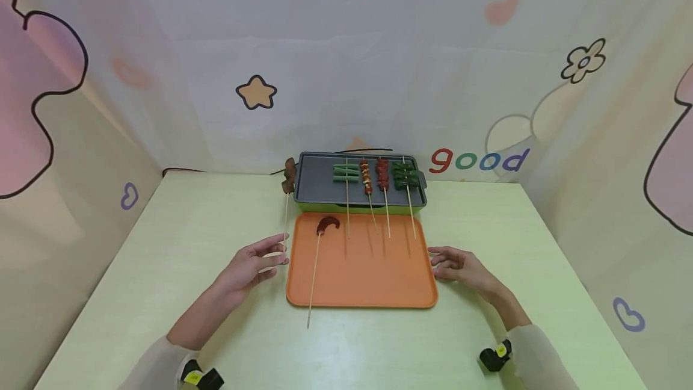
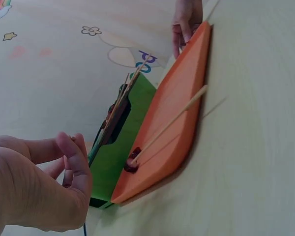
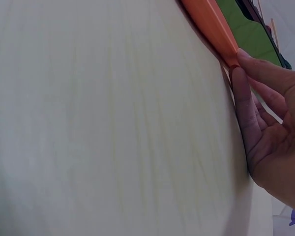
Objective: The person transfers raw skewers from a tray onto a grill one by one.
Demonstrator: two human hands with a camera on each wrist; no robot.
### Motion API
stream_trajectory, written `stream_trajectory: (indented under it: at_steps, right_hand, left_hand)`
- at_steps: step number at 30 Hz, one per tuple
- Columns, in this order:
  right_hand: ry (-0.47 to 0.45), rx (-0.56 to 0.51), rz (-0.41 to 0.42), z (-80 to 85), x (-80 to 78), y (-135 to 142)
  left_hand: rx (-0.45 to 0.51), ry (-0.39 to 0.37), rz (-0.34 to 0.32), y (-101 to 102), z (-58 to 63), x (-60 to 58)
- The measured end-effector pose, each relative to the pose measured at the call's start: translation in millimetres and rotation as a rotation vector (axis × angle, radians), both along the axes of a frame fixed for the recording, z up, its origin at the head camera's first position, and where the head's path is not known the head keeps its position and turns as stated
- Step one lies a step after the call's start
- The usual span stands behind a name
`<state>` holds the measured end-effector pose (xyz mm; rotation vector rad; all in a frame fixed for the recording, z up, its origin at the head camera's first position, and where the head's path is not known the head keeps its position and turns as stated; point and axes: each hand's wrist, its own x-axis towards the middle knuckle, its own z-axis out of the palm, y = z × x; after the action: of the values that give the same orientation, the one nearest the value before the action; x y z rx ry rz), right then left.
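Observation:
My left hand (image 1: 251, 266) pinches the lower stick of a skewer with brown chunks (image 1: 289, 176), held upright left of the orange tray (image 1: 373, 281). In the left wrist view, thumb and fingertips of the left hand (image 2: 44, 182) meet around the stick's end. My right hand (image 1: 460, 266) grips the tray's right edge; in the right wrist view, thumb and finger of the right hand (image 3: 270, 108) pinch its rim. On the tray lies a skewer with a dark red curled piece (image 1: 327, 225), its stick jutting past the near edge.
Behind the tray stands a green grill box with a grey top (image 1: 316, 182). Across it lie a green-stick skewer (image 1: 346, 173), a thin red-and-yellow skewer (image 1: 366, 177), a red chunk skewer (image 1: 382, 174) and a dark green skewer (image 1: 405, 176), handles hanging over the tray. A patterned curtain (image 1: 325, 77) encloses the table.

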<state>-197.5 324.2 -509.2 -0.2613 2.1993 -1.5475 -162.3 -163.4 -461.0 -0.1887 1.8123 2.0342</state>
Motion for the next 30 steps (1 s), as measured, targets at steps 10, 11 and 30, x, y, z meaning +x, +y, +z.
stream_trajectory:
  at_steps: [10,11,30]
  right_hand:
    - [0.002,-0.002,-0.003,4.0,1.8,-2.3]
    - [0.003,-0.003,0.000,4.6,2.0,-2.1]
    - [0.016,0.003,0.006,-1.3,-0.4,2.0]
  left_hand:
    - [0.114,-0.023,-0.054,22.8,0.3,-32.7]
    - [0.115,-0.025,-0.050,24.6,0.4,-35.4]
    - [0.101,-0.077,0.035,32.2,-11.1,-51.7]
